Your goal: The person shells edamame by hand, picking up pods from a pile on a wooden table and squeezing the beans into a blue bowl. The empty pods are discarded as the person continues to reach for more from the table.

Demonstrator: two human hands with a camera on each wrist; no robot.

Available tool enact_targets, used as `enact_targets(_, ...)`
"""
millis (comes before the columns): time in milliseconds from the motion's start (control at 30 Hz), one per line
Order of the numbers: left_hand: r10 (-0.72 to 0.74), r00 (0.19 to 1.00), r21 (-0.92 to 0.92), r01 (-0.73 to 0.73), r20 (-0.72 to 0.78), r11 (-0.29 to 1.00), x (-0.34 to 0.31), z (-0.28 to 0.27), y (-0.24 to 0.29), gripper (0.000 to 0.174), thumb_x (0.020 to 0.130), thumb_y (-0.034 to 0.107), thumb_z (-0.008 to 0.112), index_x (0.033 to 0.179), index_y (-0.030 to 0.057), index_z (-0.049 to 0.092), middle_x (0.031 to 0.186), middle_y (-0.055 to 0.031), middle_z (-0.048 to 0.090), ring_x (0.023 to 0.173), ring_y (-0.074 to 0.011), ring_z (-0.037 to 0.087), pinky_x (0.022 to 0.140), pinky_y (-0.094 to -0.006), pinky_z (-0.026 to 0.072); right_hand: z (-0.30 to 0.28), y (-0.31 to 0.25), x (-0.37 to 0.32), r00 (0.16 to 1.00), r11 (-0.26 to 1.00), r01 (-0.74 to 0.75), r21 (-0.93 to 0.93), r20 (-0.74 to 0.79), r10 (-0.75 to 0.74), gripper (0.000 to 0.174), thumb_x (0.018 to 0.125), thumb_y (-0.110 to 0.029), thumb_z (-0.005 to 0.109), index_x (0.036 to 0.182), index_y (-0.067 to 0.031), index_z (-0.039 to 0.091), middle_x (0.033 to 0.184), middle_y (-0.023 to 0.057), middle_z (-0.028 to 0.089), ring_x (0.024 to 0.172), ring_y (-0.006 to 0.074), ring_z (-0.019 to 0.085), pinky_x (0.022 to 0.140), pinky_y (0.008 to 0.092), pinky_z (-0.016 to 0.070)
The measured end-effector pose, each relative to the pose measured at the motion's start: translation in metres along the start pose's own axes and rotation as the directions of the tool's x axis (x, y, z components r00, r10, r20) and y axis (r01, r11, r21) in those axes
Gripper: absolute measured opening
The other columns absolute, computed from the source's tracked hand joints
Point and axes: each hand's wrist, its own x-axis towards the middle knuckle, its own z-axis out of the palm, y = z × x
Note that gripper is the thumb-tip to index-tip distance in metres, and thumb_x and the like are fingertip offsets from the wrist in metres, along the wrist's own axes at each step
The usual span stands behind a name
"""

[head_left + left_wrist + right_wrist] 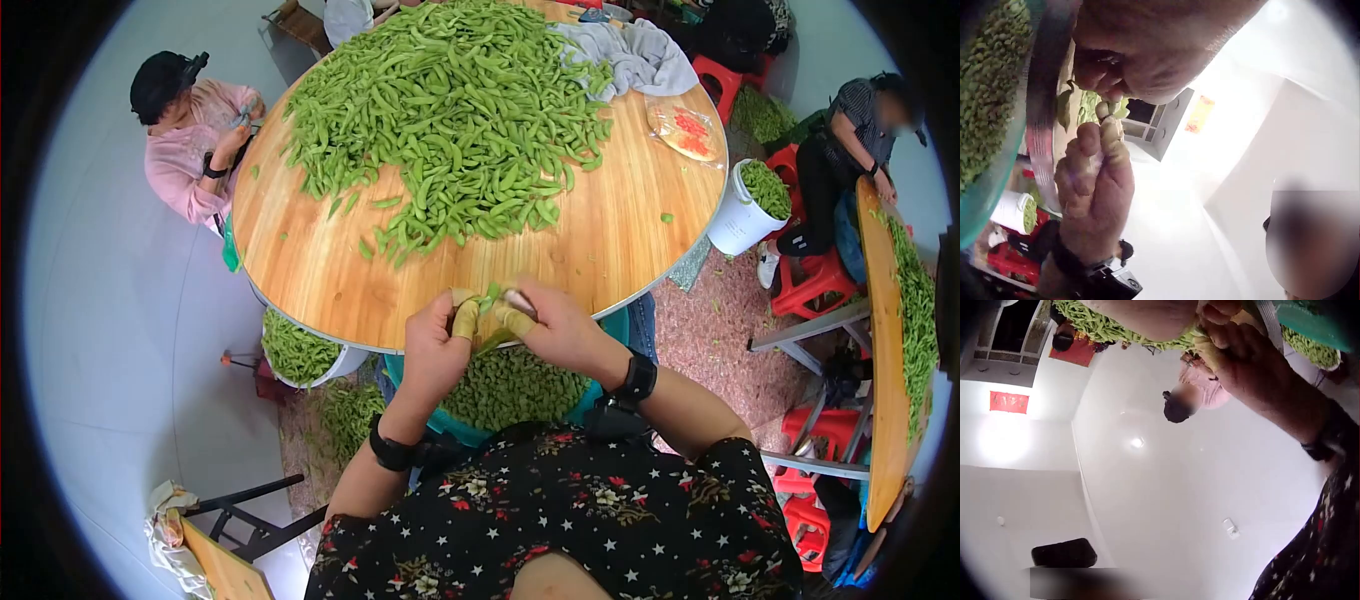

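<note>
Both hands meet at the near edge of a round wooden table [320, 290], thumbs wrapped in yellowish coverings. The left hand [438, 345] pinches a green pod [490, 297] between thumb and fingers. Close beside it, the right hand [560, 325] has its thumb and fingertips curled at the same pod, its fingers blurred. In the left wrist view a piece of green pod [1121, 111] shows between the two hands' fingertips. Below the hands stands a teal basin [397, 372] holding many shelled beans [510, 388]. A large heap of pods [440, 110] covers the table's far part.
A grey cloth [640, 60] and a bagged round item with red bits [688, 132] lie on the table's right. White buckets of pods stand right [738, 225] and left [345, 362] below the table. Other people sit to the left and right.
</note>
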Motion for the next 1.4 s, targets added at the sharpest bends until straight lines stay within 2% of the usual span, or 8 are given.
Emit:
enact_targets(233, 0.476, 0.876, 0.553, -0.432, 0.072, 0.712, -0.003, 0.015, 0.026, 0.017, 0.078, -0.001, 0.058, 0.095, 0.0, 0.057, 0.077, -0.0208, 0.056, 0.071, -0.0418, 0.057, 0.061, -0.0415, 0.0469, -0.001, -0.014, 0.012, 0.977, 0.982, -0.156, 0.11, -0.125, 0.17, 0.029, 0.081, -0.012, 0.062, 0.1, 0.0007, 0.045, 0.075, 0.0211, 0.058, 0.072, 0.0393, 0.06, 0.063, 0.0468, 0.045)
enact_targets(433, 0.397, 0.914, 0.539, -0.378, 0.087, 0.753, 0.006, 0.009, 0.039, 0.011, 0.08, 0.001, 0.058, 0.09, 0.0004, 0.054, 0.078, -0.021, 0.056, 0.072, -0.0419, 0.057, 0.062, -0.0445, 0.0466, -0.006, -0.005, 0.021, 0.997, 0.998, -0.031, -0.049, -0.066, 0.027, 0.028, 0.079, -0.013, 0.065, 0.098, -0.0002, 0.049, 0.077, 0.0196, 0.059, 0.075, 0.0335, 0.062, 0.063, 0.0432, 0.0455)
enact_targets(600, 0.311, 0.944, 0.564, -0.318, 0.112, 0.762, 0.016, -0.001, 0.035, 0.016, 0.081, 0.004, 0.059, 0.096, 0.0001, 0.058, 0.079, -0.0197, 0.061, 0.072, -0.0354, 0.063, 0.065, -0.0374, 0.0498, -0.013, 0.001, 0.02, 0.984, 0.959, -0.178, 0.221, 0.05, 0.171, 0.02, 0.082, -0.013, 0.065, 0.096, -0.0018, 0.056, 0.078, 0.0138, 0.06, 0.071, 0.0221, 0.06, 0.062, 0.0355, 0.0453)
enact_targets(833, 0.39, 0.882, 0.607, -0.467, 0.265, 0.643, 0.02, -0.001, 0.035, 0.015, 0.081, 0.01, 0.056, 0.092, -0.0012, 0.056, 0.075, -0.0192, 0.056, 0.069, -0.0395, 0.057, 0.06, -0.0402, 0.0459, -0.02, -0.011, 0.02, 0.955, 0.892, -0.295, 0.343, 0.077, 0.286, 0.019, 0.083, -0.011, 0.064, 0.096, -0.0013, 0.054, 0.079, 0.0151, 0.058, 0.072, 0.0292, 0.06, 0.063, 0.0379, 0.0452)
enact_targets(900, 0.344, 0.913, 0.614, -0.403, 0.218, 0.679, 0.018, -0.001, 0.033, 0.014, 0.077, 0.007, 0.058, 0.088, -0.0003, 0.054, 0.074, -0.0202, 0.055, 0.071, -0.0407, 0.056, 0.061, -0.0437, 0.0447, -0.014, -0.006, 0.016, 0.983, 0.985, 0.068, -0.156, -0.16, -0.093, 0.017, 0.083, -0.009, 0.064, 0.092, -0.0005, 0.053, 0.076, 0.0164, 0.053, 0.071, 0.035, 0.056, 0.062, 0.0404, 0.043)
enact_targets(1033, 0.323, 0.927, 0.635, -0.367, 0.19, 0.68, 0.012, 0.001, 0.033, 0.011, 0.077, 0.006, 0.059, 0.083, 0.0018, 0.052, 0.072, -0.0207, 0.053, 0.069, -0.0423, 0.055, 0.058, -0.0474, 0.0425, -0.003, -0.001, 0.009, 0.935, 0.958, 0.243, -0.154, -0.226, -0.273, 0.016, 0.083, -0.009, 0.064, 0.087, -0.0002, 0.052, 0.075, 0.0169, 0.049, 0.07, 0.037, 0.052, 0.061, 0.042, 0.0408)
enact_targets(1267, 0.367, 0.883, 0.505, -0.468, 0.291, 0.725, -0.007, 0.004, 0.025, 0.013, 0.084, 0.006, 0.057, 0.096, 0.0025, 0.061, 0.072, -0.0156, 0.055, 0.064, -0.0355, 0.056, 0.055, -0.0384, 0.0422, -0.007, -0.008, -0.013, 0.998, 0.97, -0.041, 0.239, -0.027, 0.049, 0.012, 0.086, -0.01, 0.064, 0.089, -0.0015, 0.056, 0.07, 0.0075, 0.052, 0.058, 0.0214, 0.05, 0.054, 0.0338, 0.041)
enact_targets(1400, 0.4, 0.858, 0.497, -0.513, 0.323, 0.7, -0.021, 0.009, 0.016, 0.016, 0.083, 0.004, 0.059, 0.099, 0.0023, 0.062, 0.074, -0.015, 0.058, 0.066, -0.0334, 0.059, 0.058, -0.036, 0.0446, -0.015, -0.003, -0.021, 0.874, 0.51, -0.479, 0.715, 0.33, 0.358, 0.012, 0.089, -0.013, 0.063, 0.095, -0.0034, 0.06, 0.072, -0.0019, 0.054, 0.053, 0.0044, 0.045, 0.045, 0.0227, 0.036)
